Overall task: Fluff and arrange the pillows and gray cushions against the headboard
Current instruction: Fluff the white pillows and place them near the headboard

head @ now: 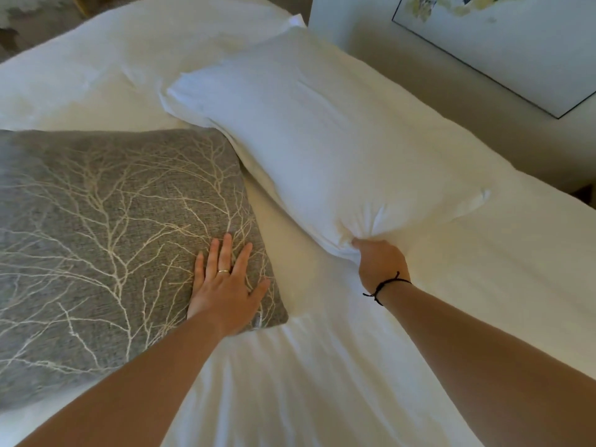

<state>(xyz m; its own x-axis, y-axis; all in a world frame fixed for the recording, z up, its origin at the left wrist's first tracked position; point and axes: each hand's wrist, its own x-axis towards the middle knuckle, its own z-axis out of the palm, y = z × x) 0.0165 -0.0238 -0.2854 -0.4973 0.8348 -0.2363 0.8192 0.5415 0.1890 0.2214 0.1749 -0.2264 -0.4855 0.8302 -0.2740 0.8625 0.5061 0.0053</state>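
Note:
A gray cushion point(106, 227) with a pale branch pattern lies flat on the white bed at the left. My left hand point(225, 282) rests on its near right corner, fingers straight and spread. A white pillow point(322, 150) lies slantwise across the bed to the right of the cushion. My right hand point(379, 262) grips the pillow's near edge, the fabric bunched in its fingers. The beige headboard point(467, 124) runs along the right side behind the pillow.
The white bedding point(322, 382) spreads under both arms and is wrinkled near me. More white bedding point(129, 59) is heaped at the far end. A framed picture point(516, 43) hangs on the wall above the headboard. Patterned floor shows at the top left.

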